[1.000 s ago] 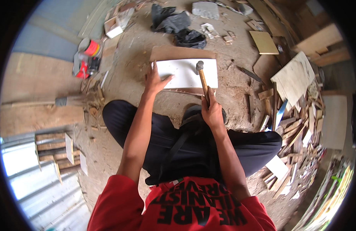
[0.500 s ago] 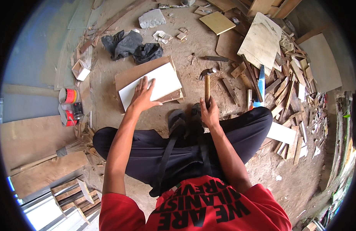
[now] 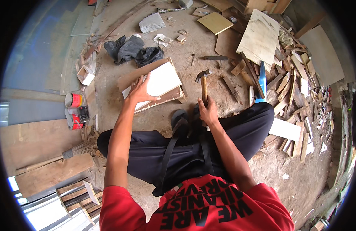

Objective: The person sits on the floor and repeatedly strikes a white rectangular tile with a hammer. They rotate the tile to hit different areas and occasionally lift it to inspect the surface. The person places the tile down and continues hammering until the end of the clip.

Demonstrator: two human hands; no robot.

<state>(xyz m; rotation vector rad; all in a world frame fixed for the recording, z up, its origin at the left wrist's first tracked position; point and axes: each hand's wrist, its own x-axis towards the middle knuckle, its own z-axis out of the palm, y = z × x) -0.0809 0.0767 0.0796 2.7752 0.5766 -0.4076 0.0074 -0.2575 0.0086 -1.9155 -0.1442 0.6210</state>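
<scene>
In front of me on the left, a white board (image 3: 165,80) lies on top of a brown wooden box or panel (image 3: 169,95) with a pale, ragged near edge. My left hand (image 3: 140,91) rests on the white board, fingers stretched away from me and thumb spread out along its near side. What lies under the palm is hidden. My right hand (image 3: 208,110) is wrapped round the wooden handle of a claw hammer (image 3: 204,82), held upright in the picture above my feet, its metal head pointing away from me.
Black plastic bags (image 3: 129,50) lie beyond the boards. A blue hand saw (image 3: 261,82) leans among scrap wood (image 3: 289,86) on the right. Cans (image 3: 74,100) stand on the left. A dark flat bar (image 3: 215,58) and a grey stone block (image 3: 151,23) lie farther off.
The white board has shifted away from me over the brown piece, baring more of its near edge. My left hand moved with it. The hammer has tilted slightly left.
</scene>
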